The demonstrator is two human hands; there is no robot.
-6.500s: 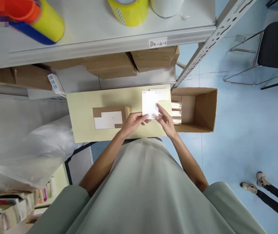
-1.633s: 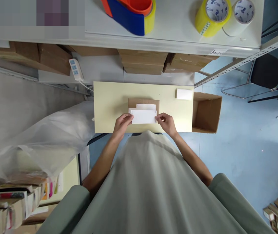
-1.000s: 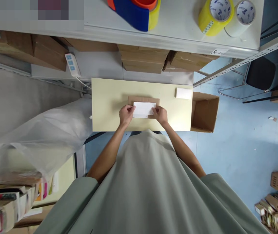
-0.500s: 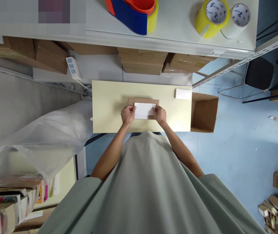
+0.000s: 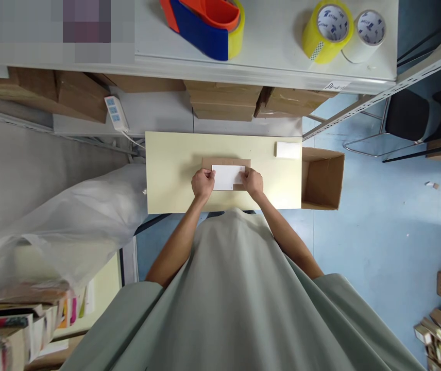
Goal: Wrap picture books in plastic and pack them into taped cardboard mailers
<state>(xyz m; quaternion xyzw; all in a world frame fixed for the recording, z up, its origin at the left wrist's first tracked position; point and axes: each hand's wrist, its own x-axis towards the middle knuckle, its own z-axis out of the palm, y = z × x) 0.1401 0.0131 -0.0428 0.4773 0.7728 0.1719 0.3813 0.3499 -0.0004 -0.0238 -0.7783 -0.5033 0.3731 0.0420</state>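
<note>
A white paper label (image 5: 226,178) lies over a brown cardboard package (image 5: 226,162) near the front of the pale yellow table (image 5: 174,175). My left hand (image 5: 203,183) pinches the label's left edge between thumb and fingers. At the opposite edge, my right hand (image 5: 252,183) is closed on the label's right end in the same way. The package's back strip and a bit of its lower right corner show around the label. Whether the label is touching the cardboard cannot be made out.
A stack of white labels (image 5: 287,150) rests at the table's back right. Beside the table stands an open cardboard box (image 5: 323,178). On the shelf above are a tape dispenser (image 5: 208,28) and tape rolls (image 5: 327,31). Plastic sheeting (image 5: 100,206) bulges at the left, above several books (image 5: 15,330).
The whole view has shifted slightly. Both hands keep their hold on the label, and its place over the package looks almost the same.
</note>
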